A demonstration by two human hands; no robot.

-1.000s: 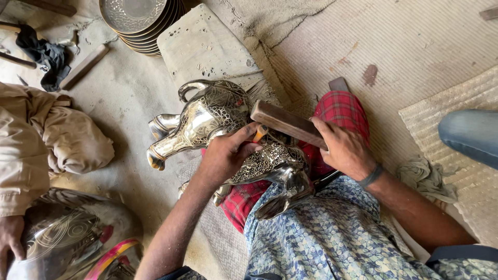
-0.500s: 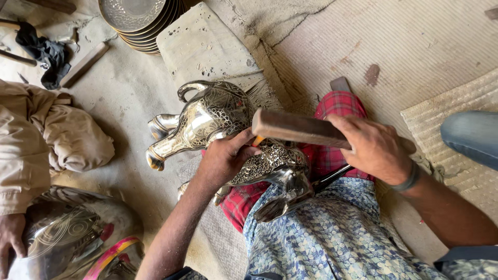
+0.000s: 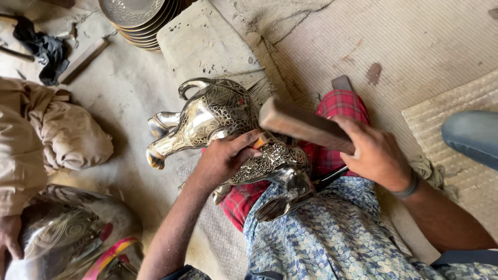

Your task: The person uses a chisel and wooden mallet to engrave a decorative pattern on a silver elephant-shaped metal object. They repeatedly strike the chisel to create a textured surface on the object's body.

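- Resting across your lap on the red checked cloth [image 3: 342,103], the engraved metal jug [image 3: 218,116] lies on its side with its mouth pointing to your left and its curved handle toward the stack of metal plates [image 3: 137,18].
- Your left hand [image 3: 225,158] is clenched against the jug's patterned body and pinches a small orange-tipped punch [image 3: 261,140] against the metal.
- Your right hand [image 3: 373,153] is closed around a wooden mallet [image 3: 303,124], whose block-shaped end hangs just above the punch.
- Judging by its look, the jug is thin sheet metal: stiff, hollow and likely light for its bulk, yet easy to dent where nothing backs it.
- Its polished, rounded surface probably slides under the palm, so the cloth beneath and your legs seem to do most of the steadying.
- Take hold at the narrow neck or the handle loop for a firm grasp; the broad belly offers only a flat press, not a grip.
- A second shiny piece [image 3: 282,194] sits lower on your lap, touching the jug; I cannot tell whether the two are joined.
- To your left another person's hand [image 3: 8,238] rests on a separate engraved vessel [image 3: 67,233], well apart from yours, and a bundle of tan cloth [image 3: 57,132] lies on the floor beside it.
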